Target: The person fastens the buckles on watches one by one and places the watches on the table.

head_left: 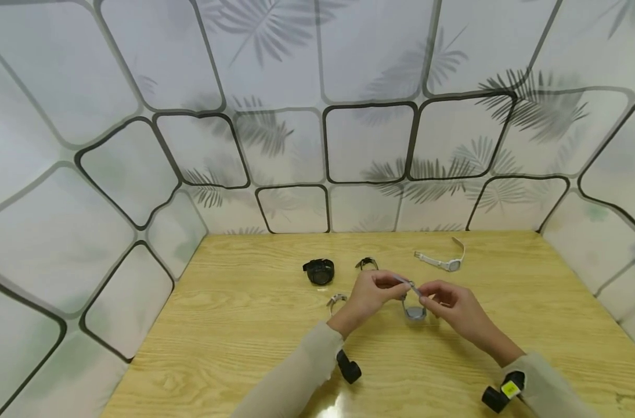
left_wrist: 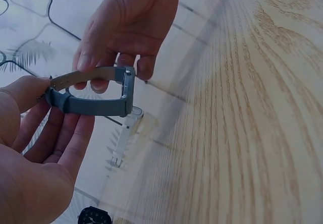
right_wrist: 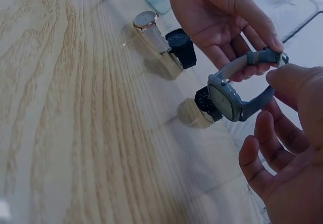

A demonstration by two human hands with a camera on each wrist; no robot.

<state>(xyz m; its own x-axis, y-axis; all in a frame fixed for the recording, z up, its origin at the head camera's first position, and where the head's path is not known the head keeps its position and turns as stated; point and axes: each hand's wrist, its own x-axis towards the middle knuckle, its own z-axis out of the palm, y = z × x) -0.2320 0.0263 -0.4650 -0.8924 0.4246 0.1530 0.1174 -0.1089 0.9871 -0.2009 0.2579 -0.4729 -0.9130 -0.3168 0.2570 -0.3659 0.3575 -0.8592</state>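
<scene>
A grey-blue wristwatch [head_left: 415, 314] is held just above the table between both hands, its dial hanging low and its strap forming a loop. My left hand [head_left: 370, 296] pinches the strap at the buckle end; the buckle [right_wrist: 283, 58] shows in the right wrist view. From the other side my right hand [head_left: 455, 307] pinches the strap between thumb and index finger, with the other fingers loosely bent. In the left wrist view the strap [left_wrist: 93, 106] loops closed at the left fingers. Exactly how the strap end passes the buckle is hidden by the fingertips.
On the wooden table [head_left: 234, 325] lie a chunky black watch [head_left: 320, 271], a smaller dark watch [head_left: 368, 264] and a light-strapped watch [head_left: 336, 301] beside the left forearm. Farther back at the right is a white watch [head_left: 448, 265]. Patterned fabric walls [head_left: 370, 145] enclose the table.
</scene>
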